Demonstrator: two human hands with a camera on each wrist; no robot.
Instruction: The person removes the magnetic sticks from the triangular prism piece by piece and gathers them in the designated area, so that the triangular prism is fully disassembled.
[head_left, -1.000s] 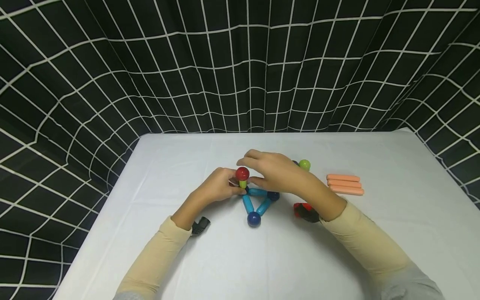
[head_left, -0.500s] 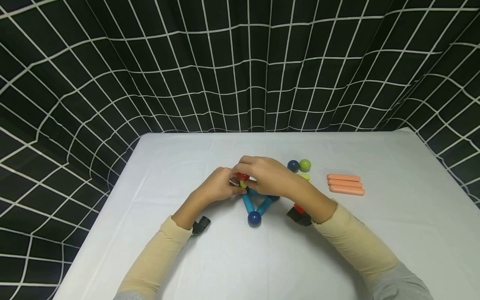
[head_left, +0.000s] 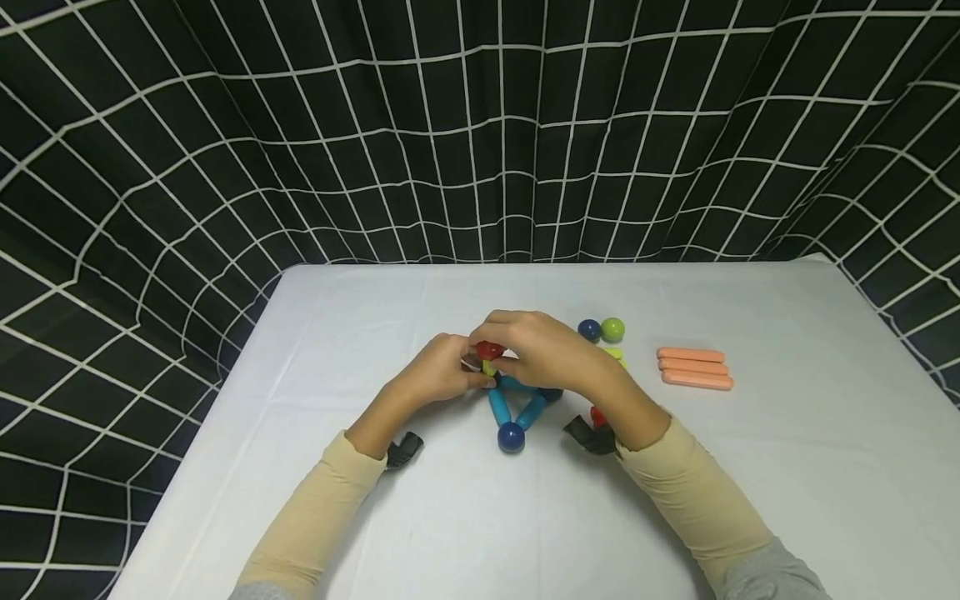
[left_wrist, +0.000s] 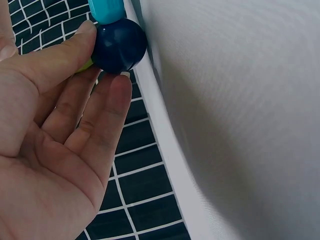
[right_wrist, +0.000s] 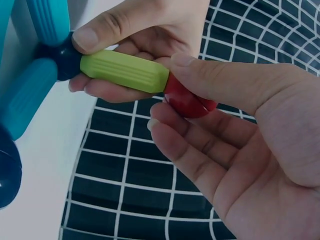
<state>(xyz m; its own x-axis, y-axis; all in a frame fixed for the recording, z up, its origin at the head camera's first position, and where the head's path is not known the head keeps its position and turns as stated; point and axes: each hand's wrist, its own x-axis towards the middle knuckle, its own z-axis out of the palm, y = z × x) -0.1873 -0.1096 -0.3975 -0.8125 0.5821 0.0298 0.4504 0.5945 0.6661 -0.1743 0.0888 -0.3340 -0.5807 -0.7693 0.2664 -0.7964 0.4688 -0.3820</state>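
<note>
A triangle of light blue rods (head_left: 498, 407) joins dark blue balls, the nearest ball (head_left: 511, 437) lying toward the person. At its left corner my left hand (head_left: 441, 371) pinches another dark blue ball (left_wrist: 120, 46) between thumb and fingers. From this ball a lime green ribbed rod (right_wrist: 125, 72) stands up, topped by a red ball (right_wrist: 187, 100). My right hand (head_left: 546, 348) grips the red ball from above, thumb on one side and fingers curled on the other. In the head view the right hand partly covers the red ball.
Right of the hands, a loose blue ball (head_left: 589, 330) and a green ball (head_left: 612, 329) sit side by side. Lime green pieces (head_left: 616, 356) and a red piece (head_left: 597, 417) show beside the right forearm. Several orange rods (head_left: 694, 368) lie farther right on the white table (head_left: 810, 400).
My right hand has come down from beside the red ball and taken hold of it. The right forearm has swung left, uncovering the loose balls. The left hand keeps its hold.
</note>
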